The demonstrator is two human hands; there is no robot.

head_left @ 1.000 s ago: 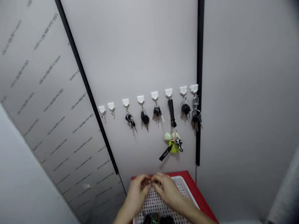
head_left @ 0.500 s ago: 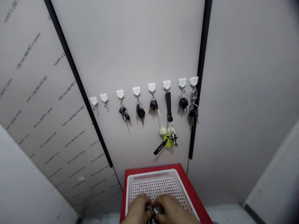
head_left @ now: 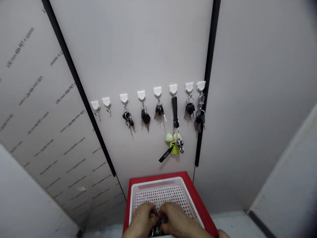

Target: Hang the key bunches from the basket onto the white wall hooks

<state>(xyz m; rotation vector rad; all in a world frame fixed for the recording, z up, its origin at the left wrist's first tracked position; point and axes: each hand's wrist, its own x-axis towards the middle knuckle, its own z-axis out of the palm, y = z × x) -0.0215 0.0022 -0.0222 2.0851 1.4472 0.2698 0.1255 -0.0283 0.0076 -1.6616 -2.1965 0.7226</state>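
Both hands have drawn back from the far edge of the basket toward its near end over the last second. Working left to right, low row first: we note the left hand, fingers bent inward against a dark, shiny bundle; next, the right hand, curled toward it too. We cannot tell whether either grips it or merely touches. We place the bundle between the hands near the white perforated basket's near edge; its details are hidden. Red covering borders the basket's left, far and right edges.

Wall row: we record two white hooks, then a key bunch on the third hook, a second bunch with a hexagonal fob, a third bunch, a black strap bearing a lime-green charm and black tag, a fourth bunch, and a clipped bunch against the black strip.
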